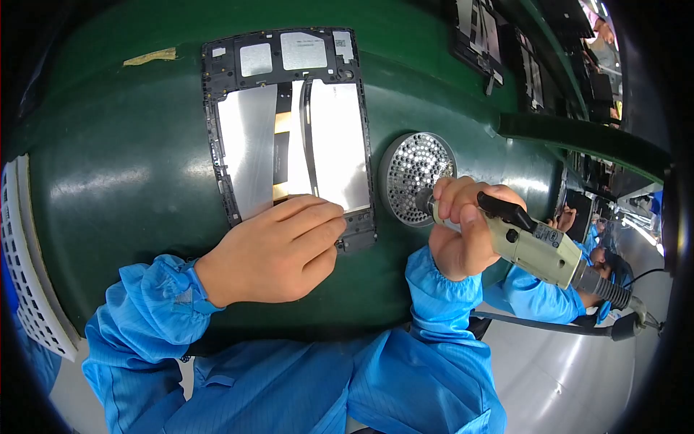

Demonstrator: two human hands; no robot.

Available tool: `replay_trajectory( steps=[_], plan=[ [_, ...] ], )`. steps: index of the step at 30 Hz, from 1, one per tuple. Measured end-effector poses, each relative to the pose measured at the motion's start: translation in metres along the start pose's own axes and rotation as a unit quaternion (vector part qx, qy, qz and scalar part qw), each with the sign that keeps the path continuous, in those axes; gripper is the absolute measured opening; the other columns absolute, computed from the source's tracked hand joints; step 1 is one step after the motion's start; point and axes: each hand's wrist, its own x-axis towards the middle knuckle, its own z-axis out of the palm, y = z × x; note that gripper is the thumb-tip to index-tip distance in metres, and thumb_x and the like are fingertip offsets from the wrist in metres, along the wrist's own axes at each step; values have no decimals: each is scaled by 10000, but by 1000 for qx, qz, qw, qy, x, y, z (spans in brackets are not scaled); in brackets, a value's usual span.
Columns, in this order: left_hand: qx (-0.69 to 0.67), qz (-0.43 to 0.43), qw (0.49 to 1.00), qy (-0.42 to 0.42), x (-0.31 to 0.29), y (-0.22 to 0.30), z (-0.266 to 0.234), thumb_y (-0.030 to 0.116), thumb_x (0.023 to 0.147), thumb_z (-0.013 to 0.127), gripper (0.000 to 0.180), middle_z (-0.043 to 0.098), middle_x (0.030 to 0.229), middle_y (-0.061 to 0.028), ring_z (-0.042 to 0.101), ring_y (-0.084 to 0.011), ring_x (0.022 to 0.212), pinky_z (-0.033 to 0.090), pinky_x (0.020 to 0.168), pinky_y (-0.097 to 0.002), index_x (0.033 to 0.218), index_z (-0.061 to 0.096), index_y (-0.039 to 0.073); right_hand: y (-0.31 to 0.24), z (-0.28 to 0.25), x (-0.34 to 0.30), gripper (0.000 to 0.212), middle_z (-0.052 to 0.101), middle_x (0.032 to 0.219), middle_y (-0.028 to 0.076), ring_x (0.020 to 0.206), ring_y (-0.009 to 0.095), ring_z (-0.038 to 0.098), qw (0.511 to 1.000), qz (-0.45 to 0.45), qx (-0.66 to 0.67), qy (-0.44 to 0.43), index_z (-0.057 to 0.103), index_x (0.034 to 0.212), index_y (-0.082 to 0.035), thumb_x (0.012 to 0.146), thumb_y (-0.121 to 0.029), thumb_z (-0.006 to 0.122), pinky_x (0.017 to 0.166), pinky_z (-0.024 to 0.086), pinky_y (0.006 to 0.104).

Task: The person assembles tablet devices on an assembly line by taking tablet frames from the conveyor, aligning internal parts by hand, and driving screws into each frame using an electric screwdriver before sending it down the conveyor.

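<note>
An opened tablet housing [366,145], black-framed with shiny silver panels and a dark flex cable down the middle, lies on the green work mat. My left hand [278,249] rests over its lower edge, fingers together and bent around that edge; the thumb is hidden underneath. To the right of the housing sits a round grey screw tray [419,170] with many small holes and screws. My right hand [466,217] is closed around a pale green electric screwdriver [535,249] with a black lever. It is tilted, its nose end over the tray's lower right part; the bit's tip is hard to make out.
A yellowish strip [150,57] lies at the upper left of the mat. A white perforated bin [32,267] stands at the left edge. More tablet parts [478,36] are at the far right, behind a green rail [585,137]. Other people in blue sleeves [538,293] work on the right.
</note>
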Motion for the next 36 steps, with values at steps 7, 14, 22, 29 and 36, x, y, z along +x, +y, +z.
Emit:
replay_trajectory(
  steps=[7, 14, 22, 29, 36],
  plan=[
    [0, -1, 1000, 16, 3, 1, 0, 29, 717, 646, 51, 635, 991, -159, 608, -307, 1003, 506, 898, -423, 723, 623, -16, -1, 0, 2, 338, 511, 649, 103, 561, 199, 506, 1000, -3, -6, 15, 461, 1103, -51, 795, 4, 590, 595, 467, 378],
    [-4, 9, 1000, 14, 2, -2, -2, 20, 695, 654, 65, 629, 977, -169, 612, -309, 987, 514, 877, -417, 707, 609, -25, 3, 5, 0, 347, 516, 665, 104, 586, 194, 516, 1000, -14, -12, 0, 446, 1119, -42, 804, 3, 586, 621, 480, 379],
    [-7, 33, 999, 3, 1, 5, 1, 6, 677, 666, 84, 614, 994, -189, 611, -321, 982, 521, 867, -421, 709, 602, -39, -19, -8, -2, 351, 524, 669, 100, 588, 197, 516, 999, -30, 3, 46, 471, 1132, -46, 807, -26, 603, 621, 475, 392],
    [55, -10, 998, -24, -10, 32, -5, 79, 673, 716, 302, 586, 1090, -194, 562, -363, 1094, 460, 953, -478, 942, 620, -20, -42, -30, -4, 353, 505, 647, 97, 587, 200, 501, 992, -80, -12, 92, 496, 1136, -65, 797, -63, 592, 639, 449, 401],
    [189, -94, 975, -74, -6, 30, -7, 47, 730, 630, 367, 511, 1284, -181, 439, -413, 1246, 345, 1036, -546, 1097, 628, 47, -35, -40, -7, 332, 502, 675, 83, 604, 183, 478, 989, -82, -23, 118, 461, 1135, -50, 826, -19, 576, 613, 426, 367]
  ],
)
